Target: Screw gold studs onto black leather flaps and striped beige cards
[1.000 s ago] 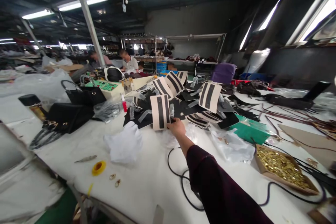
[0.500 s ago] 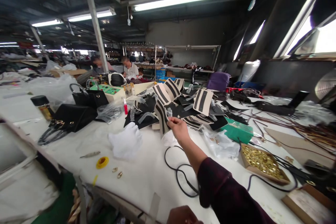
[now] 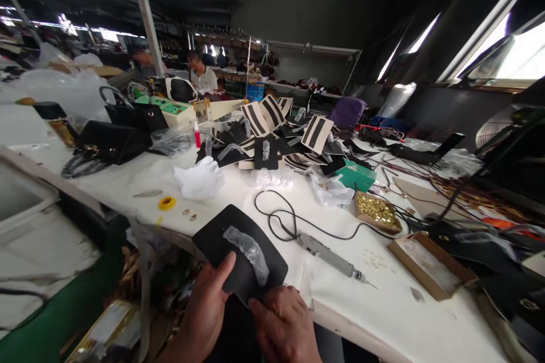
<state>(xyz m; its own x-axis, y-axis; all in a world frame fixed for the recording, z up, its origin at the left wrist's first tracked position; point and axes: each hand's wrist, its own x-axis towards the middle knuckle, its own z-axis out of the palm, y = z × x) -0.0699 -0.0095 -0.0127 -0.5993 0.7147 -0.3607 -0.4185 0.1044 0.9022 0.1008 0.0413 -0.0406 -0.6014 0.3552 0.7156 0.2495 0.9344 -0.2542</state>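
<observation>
Left hand, thumb extended, right hand beside it, fingers curled

White table, corded tool, yellow ring

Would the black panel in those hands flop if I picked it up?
Probably not much: the black panel looks nearly flat, though the left hand and right hand hold only its near side. It's likely light, because it looks thin. The clear plastic on it may feel slippery, since it looks shiny.
</observation>
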